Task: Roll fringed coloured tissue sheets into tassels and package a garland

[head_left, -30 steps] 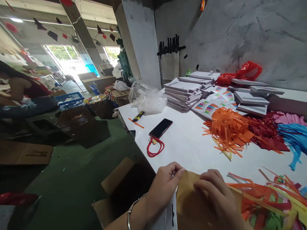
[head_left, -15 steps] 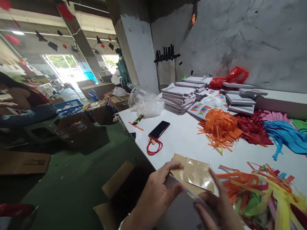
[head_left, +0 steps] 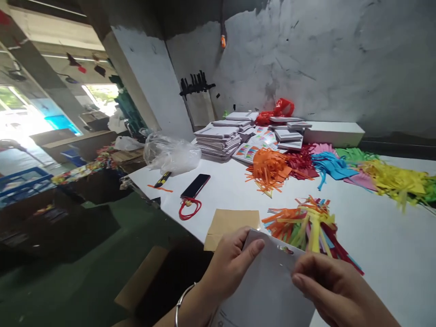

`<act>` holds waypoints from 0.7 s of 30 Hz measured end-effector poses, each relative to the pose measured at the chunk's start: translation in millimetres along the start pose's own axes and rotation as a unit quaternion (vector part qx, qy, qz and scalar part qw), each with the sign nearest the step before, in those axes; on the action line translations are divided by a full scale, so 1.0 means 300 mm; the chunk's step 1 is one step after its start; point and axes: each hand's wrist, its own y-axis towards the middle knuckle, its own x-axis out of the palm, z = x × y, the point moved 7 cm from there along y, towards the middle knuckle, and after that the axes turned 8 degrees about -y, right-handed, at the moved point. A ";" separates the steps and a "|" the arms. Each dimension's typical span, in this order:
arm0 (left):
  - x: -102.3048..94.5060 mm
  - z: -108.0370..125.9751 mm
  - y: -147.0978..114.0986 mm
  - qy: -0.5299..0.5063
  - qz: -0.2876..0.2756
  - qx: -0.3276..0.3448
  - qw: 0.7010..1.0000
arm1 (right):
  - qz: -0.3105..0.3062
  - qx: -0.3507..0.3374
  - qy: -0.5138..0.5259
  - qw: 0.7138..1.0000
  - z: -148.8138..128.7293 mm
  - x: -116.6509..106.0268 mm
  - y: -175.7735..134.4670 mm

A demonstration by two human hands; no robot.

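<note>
A flat whitish package (head_left: 269,281) with a hang hole near its top edge is held upright and slightly tilted in front of me. My left hand (head_left: 231,263) grips its upper left corner, thumb across the near face. At the upper right edge, my right hand (head_left: 335,286) has its thumb and curled fingers closed on the package; the exact pinch point is partly hidden. Behind the package lies a tan sheet (head_left: 233,221) on the white table. Just right of that is a loose bunch of multicoloured paper tassels (head_left: 306,222).
A phone (head_left: 195,186) with a red cord and a yellow-black cutter (head_left: 162,180) lie left. Stacked white packages (head_left: 218,141) and a clear plastic bag (head_left: 173,154) stand behind. Orange tassels (head_left: 270,165) and other colours line the back right. An open cardboard box (head_left: 143,277) sits below the table edge.
My view has swung right. The package has been raised more upright, its hang-hole edge now showing. My right hand has moved from near the glossy tan sheet to the package's right edge.
</note>
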 end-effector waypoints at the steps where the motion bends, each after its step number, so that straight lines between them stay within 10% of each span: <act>1: 0.017 0.012 0.005 0.007 -0.008 0.006 1.000 | 0.003 0.032 0.020 0.999 0.014 0.009 -0.006; 21: 0.151 0.044 0.024 -0.029 -0.074 -0.009 0.997 | 0.181 -0.025 -0.075 0.980 0.090 -0.053 -0.064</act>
